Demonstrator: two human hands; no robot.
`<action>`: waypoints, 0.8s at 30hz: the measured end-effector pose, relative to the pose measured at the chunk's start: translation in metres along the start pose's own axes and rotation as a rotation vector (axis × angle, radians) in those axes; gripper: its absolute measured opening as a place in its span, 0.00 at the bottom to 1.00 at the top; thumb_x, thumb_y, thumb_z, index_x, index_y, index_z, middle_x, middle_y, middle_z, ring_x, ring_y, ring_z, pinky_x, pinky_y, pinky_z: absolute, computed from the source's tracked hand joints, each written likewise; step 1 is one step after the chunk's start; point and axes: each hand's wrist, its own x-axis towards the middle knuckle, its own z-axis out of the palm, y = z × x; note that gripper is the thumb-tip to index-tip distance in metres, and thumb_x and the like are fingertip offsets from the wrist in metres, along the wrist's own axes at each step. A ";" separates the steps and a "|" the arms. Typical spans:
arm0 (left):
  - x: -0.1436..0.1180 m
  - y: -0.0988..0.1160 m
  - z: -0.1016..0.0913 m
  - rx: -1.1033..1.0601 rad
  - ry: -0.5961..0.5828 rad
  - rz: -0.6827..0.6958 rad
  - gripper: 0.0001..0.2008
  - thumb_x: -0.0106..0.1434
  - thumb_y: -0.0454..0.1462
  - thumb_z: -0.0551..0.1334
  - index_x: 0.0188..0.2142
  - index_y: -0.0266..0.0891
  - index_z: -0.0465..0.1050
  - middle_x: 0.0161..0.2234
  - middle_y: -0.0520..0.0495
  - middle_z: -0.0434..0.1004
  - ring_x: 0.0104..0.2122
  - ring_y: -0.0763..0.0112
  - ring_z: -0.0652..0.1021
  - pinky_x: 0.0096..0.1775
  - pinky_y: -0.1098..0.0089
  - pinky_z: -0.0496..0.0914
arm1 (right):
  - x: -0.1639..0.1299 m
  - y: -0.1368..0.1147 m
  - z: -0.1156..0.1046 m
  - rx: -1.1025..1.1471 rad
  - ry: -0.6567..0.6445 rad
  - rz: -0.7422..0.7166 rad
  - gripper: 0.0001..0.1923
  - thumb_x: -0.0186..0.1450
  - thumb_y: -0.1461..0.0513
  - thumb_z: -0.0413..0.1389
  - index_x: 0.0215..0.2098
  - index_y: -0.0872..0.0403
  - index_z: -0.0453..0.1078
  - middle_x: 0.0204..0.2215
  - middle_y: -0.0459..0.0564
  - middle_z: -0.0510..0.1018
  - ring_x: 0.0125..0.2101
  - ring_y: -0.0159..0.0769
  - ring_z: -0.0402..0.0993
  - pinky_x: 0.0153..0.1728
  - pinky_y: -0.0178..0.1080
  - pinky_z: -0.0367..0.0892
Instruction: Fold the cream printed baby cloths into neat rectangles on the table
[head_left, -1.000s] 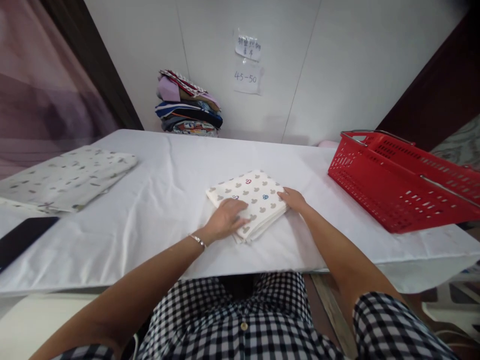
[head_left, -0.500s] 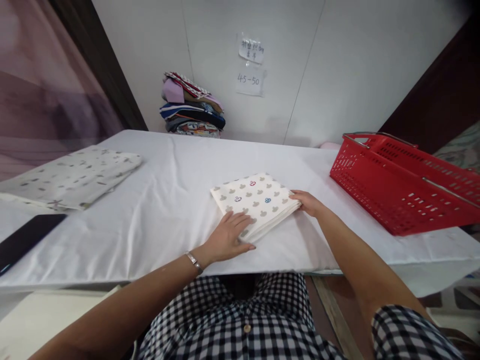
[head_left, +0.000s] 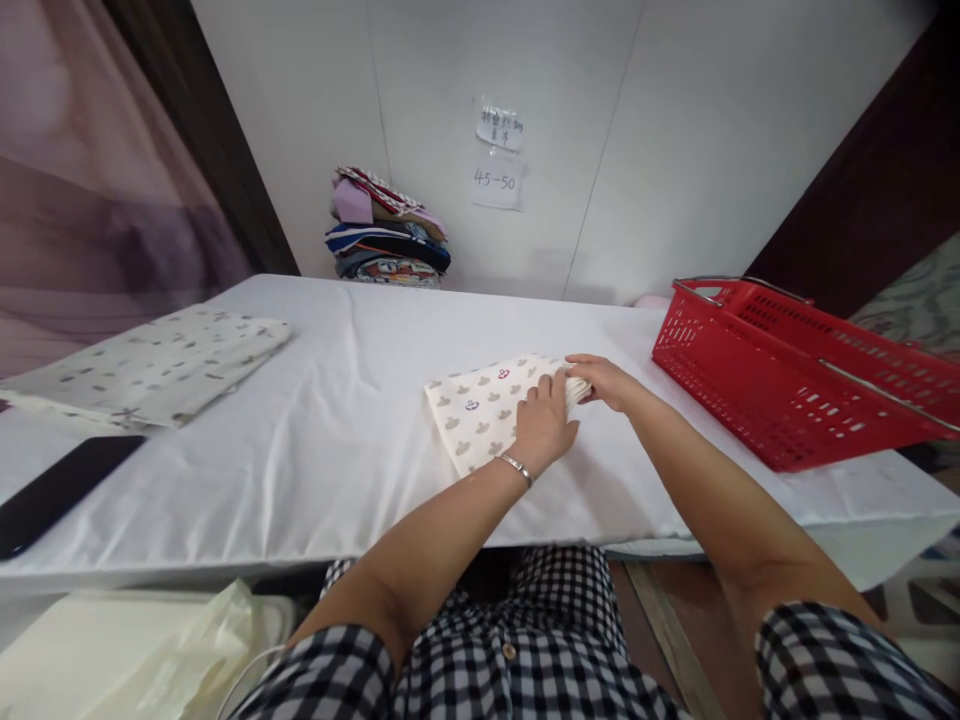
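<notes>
Your left hand (head_left: pixel 545 425) lies flat, fingers together, on the folded mouse-print cloth (head_left: pixel 480 412) at mid-table (head_left: pixel 337 400); your right hand (head_left: pixel 604 380) pinches its right corner. Red basket (head_left: pixel 787 375) is just to the right

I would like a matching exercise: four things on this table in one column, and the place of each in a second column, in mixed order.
Things:
1. red plastic basket
2. folded cream cloth with mouse-head print
3. black flat phone
4. pile of folded coloured fabrics

Places:
A. far edge, against the wall
B. near left corner
C. right end of the table
D. middle, under both hands

Pairs: 1-C, 2-D, 3-B, 4-A
</notes>
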 end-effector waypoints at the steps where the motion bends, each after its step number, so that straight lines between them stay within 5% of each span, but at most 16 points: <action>1: 0.002 -0.001 0.001 0.006 0.009 -0.008 0.40 0.57 0.40 0.61 0.64 0.39 0.43 0.58 0.36 0.60 0.50 0.54 0.69 0.44 0.59 0.69 | -0.001 0.000 0.000 0.009 -0.006 -0.005 0.25 0.57 0.65 0.57 0.53 0.56 0.64 0.27 0.48 0.76 0.26 0.33 0.72 0.23 0.34 0.69; 5: 0.011 -0.012 -0.006 -0.033 -0.001 -0.043 0.33 0.57 0.33 0.57 0.61 0.41 0.51 0.51 0.39 0.67 0.44 0.59 0.74 0.40 0.64 0.69 | -0.005 0.005 -0.001 0.149 -0.063 -0.053 0.18 0.60 0.62 0.56 0.49 0.55 0.66 0.27 0.47 0.75 0.23 0.32 0.71 0.23 0.34 0.69; 9: 0.031 -0.032 -0.036 -0.204 0.069 -0.115 0.23 0.58 0.33 0.57 0.54 0.43 0.62 0.48 0.43 0.72 0.45 0.61 0.75 0.45 0.66 0.68 | -0.017 0.020 0.006 0.325 -0.010 -0.178 0.21 0.64 0.54 0.53 0.54 0.53 0.62 0.36 0.51 0.76 0.27 0.31 0.73 0.29 0.35 0.72; 12: 0.054 -0.048 -0.067 -0.338 0.169 -0.195 0.20 0.55 0.33 0.59 0.48 0.42 0.66 0.43 0.45 0.76 0.44 0.61 0.75 0.45 0.66 0.68 | -0.033 0.042 0.033 0.254 0.067 -0.222 0.32 0.62 0.52 0.55 0.62 0.50 0.55 0.50 0.56 0.72 0.40 0.37 0.75 0.39 0.40 0.72; 15: 0.081 -0.060 -0.094 -0.502 0.317 -0.276 0.17 0.51 0.32 0.61 0.42 0.38 0.68 0.39 0.43 0.76 0.42 0.59 0.76 0.45 0.63 0.68 | -0.051 0.063 0.074 0.202 -0.040 -0.286 0.45 0.58 0.48 0.59 0.67 0.48 0.43 0.61 0.58 0.59 0.55 0.44 0.65 0.52 0.47 0.65; 20: 0.121 -0.066 -0.129 -1.068 0.629 -0.370 0.17 0.48 0.29 0.61 0.40 0.36 0.66 0.38 0.46 0.74 0.39 0.65 0.77 0.44 0.64 0.70 | -0.069 0.064 0.120 0.073 0.041 -0.550 0.56 0.54 0.48 0.62 0.68 0.46 0.31 0.65 0.55 0.52 0.62 0.46 0.53 0.58 0.51 0.58; 24: 0.112 -0.080 -0.140 -1.599 0.667 -0.331 0.15 0.51 0.30 0.59 0.41 0.35 0.68 0.38 0.47 0.76 0.39 0.67 0.78 0.45 0.66 0.72 | -0.063 0.050 0.104 -0.042 0.296 -0.747 0.49 0.60 0.52 0.58 0.68 0.47 0.31 0.66 0.56 0.47 0.63 0.45 0.51 0.54 0.48 0.64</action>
